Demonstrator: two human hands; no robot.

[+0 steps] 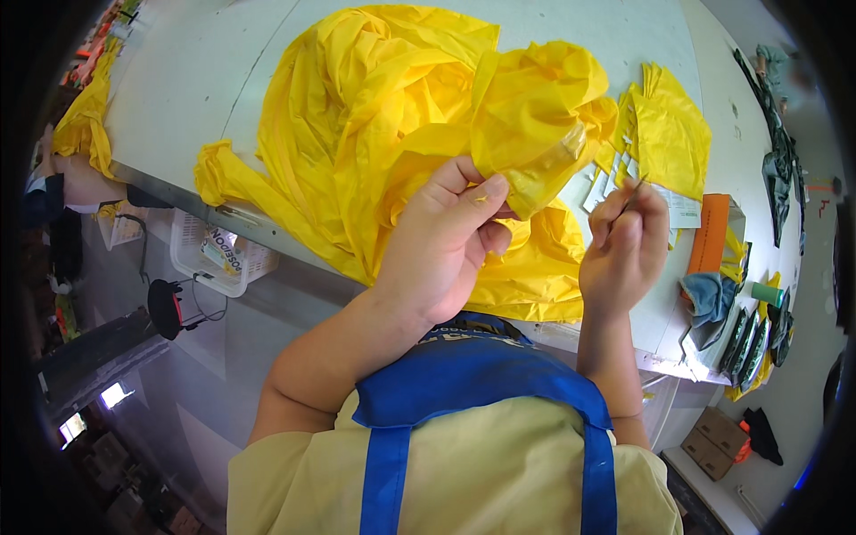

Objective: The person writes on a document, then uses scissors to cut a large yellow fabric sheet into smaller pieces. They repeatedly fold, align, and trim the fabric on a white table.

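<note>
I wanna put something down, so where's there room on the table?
There's bare white table at upper left, left of the big yellow cloth, and at the top, beyond the stacked yellow pieces. It's crowded around the left hand, and by the blue cloth and green cylinder.

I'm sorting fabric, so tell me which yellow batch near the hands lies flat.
The yellow pile beyond the right hand: it lies flat, while the big yellow heap by the left hand is crumpled.
</note>
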